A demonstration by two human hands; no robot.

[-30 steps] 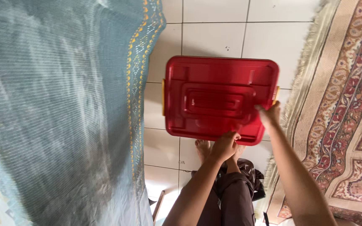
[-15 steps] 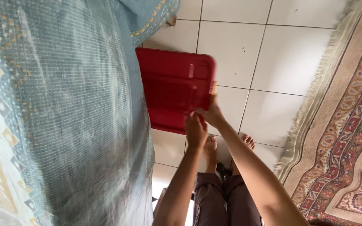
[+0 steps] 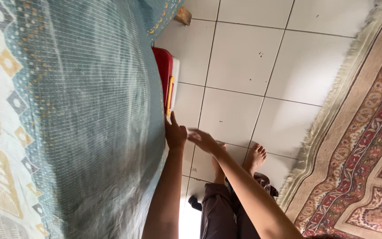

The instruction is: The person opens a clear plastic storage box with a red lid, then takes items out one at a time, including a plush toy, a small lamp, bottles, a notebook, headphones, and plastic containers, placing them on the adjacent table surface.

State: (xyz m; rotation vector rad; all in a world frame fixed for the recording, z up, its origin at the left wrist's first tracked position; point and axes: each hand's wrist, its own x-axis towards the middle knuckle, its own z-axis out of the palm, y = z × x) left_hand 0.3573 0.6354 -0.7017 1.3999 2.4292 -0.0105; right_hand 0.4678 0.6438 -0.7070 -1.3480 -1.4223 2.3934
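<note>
Red box (image 3: 165,75) mostly tucked under the bed cover (image 3: 80,115), long edge running far to near, just beyond the left hand (image 3: 174,132), fingers straight and together, empty; right hand (image 3: 203,140) blurred, spread loosely, farther right, holding nothing.

Box (image 3: 163,73) red, yellow latch, white base. Bedspread (image 3: 76,119) teal with cream and orange diamonds. Rug (image 3: 368,146) red and beige floral; floor tiles (image 3: 244,57) white.

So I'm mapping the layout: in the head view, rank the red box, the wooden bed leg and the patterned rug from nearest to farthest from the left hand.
1. Red box, just above the left hand, under the bedspread's edge.
2. Wooden bed leg, at the top.
3. Rug, far right.
</note>
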